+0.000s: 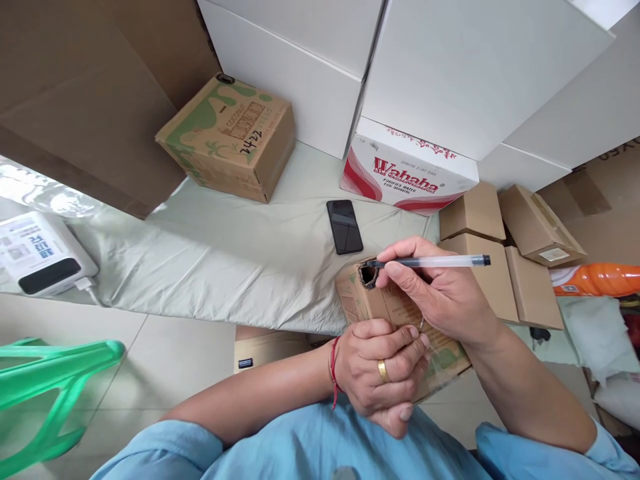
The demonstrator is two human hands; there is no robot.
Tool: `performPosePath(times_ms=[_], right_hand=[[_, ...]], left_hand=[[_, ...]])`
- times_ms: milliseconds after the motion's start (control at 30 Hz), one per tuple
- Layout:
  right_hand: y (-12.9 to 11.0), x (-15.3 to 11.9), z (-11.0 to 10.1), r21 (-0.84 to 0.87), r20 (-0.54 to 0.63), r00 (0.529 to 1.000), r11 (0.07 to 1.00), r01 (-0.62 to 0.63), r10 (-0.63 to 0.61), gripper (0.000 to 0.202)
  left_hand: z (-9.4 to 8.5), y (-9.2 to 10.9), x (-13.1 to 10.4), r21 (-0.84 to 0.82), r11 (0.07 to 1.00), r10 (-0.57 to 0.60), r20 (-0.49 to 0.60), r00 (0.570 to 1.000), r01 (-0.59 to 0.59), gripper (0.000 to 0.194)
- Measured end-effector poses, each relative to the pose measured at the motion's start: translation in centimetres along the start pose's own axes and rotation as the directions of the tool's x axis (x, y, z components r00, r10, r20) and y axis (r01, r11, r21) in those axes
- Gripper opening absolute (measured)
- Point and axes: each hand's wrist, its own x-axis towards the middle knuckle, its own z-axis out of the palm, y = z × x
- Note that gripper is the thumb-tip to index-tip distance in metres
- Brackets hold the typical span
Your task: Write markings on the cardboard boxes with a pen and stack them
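I'm watching the right hand (427,283) pinching a pen (450,261) at the hole (369,275) in a cardboard box (391,305). The left hand (377,367) is resting against that box, fingers curling; whether they're gripping, I can't tell.

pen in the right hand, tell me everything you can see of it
The pen is slim and straight, with a translucent, whitish, plastic-looking barrel, a black rear end and a dark section towards the tip. It lies nearly level across the view, pinched between thumb and fingers of the right hand, pointing left at the ragged-edged hole in the cardboard carton. Whether its tip touches the rim is unclear.
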Motion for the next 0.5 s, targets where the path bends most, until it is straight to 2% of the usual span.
performPosePath(times_ms=[233, 500], right_hand=[[0.37, -0.29, -0.06, -0.005, -0.055, 0.998, 0.999, -0.034, 0.034, 0.018], [0.52, -0.70, -0.24, 0.020, -0.137, 0.990, 1.000, -0.018, 0.021, 0.017]], left_hand=[[0.16, 0.02, -0.04, 0.028, 1.000, 0.009, -0.001, 1.000, -0.009, 0.048], [0.11, -0.14, 0.73, 0.004, 1.000, 0.009, -0.018, 1.000, -0.009, 0.051]])
